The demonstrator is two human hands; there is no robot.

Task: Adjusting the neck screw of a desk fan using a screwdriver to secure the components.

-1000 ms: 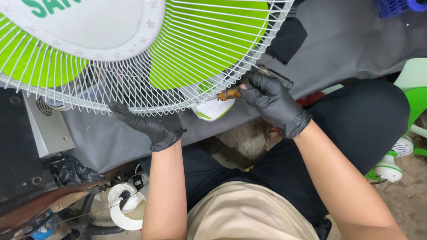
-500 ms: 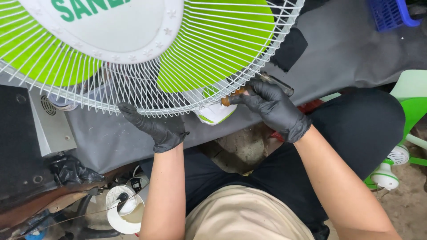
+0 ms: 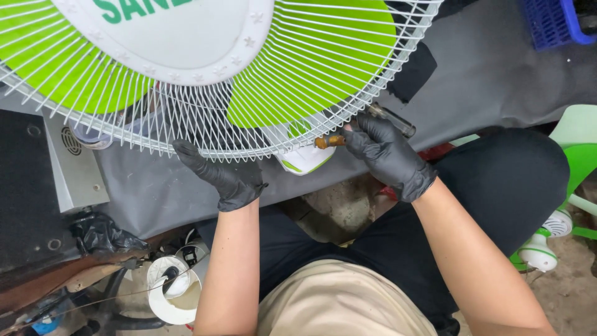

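left hand (image 3: 227, 177): grips fan grille (image 3: 348, 81) rim | right hand (image 3: 388, 155): closed on screwdriver (image 3: 367, 127)

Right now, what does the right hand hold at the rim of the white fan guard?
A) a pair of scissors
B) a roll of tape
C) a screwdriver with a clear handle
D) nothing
C: the right hand closes on a screwdriver whose rusty shaft meets the fan guard rim.
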